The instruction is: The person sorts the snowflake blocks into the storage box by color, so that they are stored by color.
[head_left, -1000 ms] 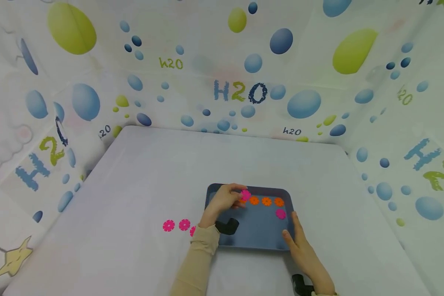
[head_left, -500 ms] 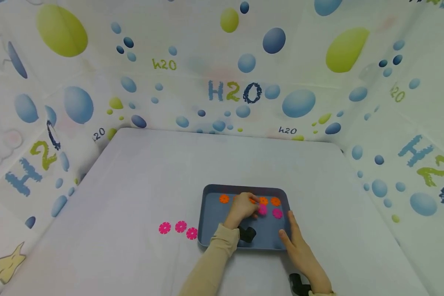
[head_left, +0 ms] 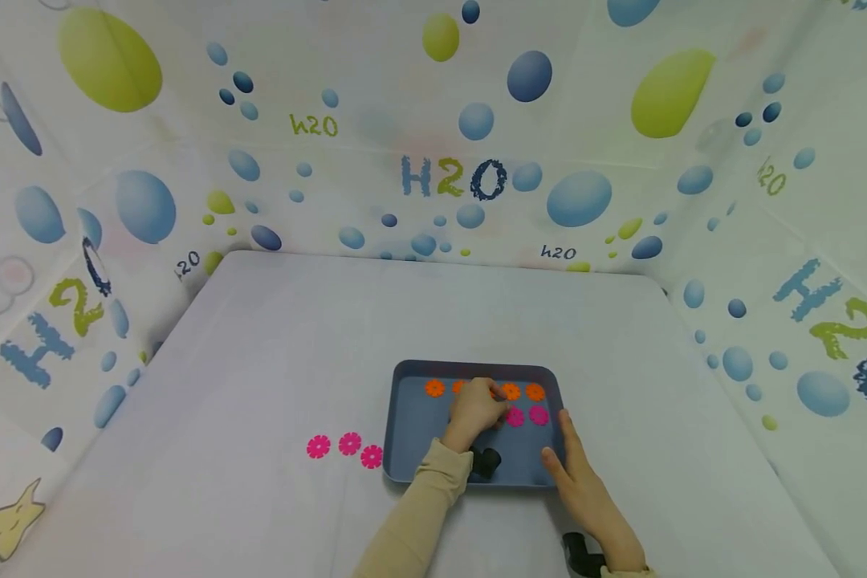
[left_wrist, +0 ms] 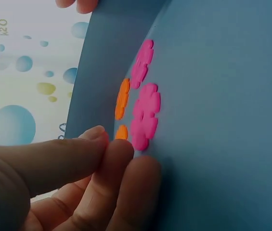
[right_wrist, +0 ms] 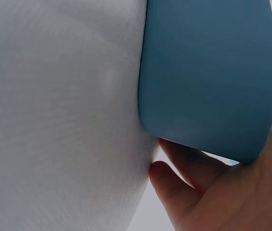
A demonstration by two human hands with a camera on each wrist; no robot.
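Note:
A grey-blue tray (head_left: 433, 480) lies on the white table. Inside, a row of orange flower-shaped pieces (head_left: 434, 388) runs along its far side. Below that row, towards the right, lie two pink flower-shaped pieces (head_left: 539, 415). My left hand (head_left: 474, 411) is bent low over the tray. Its fingertips are beside the nearer pink flower (left_wrist: 145, 115), which lies on the tray floor; thumb and index come together with nothing visible between them. My right hand (head_left: 585, 488) rests against the tray's right side, fingers extended along the wall and thumb at the rim.
Several more pink flower pieces (head_left: 350, 443) lie on the table just left of the tray. Printed white sheets with blue and green spots (head_left: 477, 120) rise behind and on both sides of the table (head_left: 274, 337). A dark wrist camera (head_left: 486, 463) sits on the left wrist.
My left hand has carried a pink flower rightward and down to the tray, beside the other pink one, and its fingers have come off it. The right hand stays at the tray's side.

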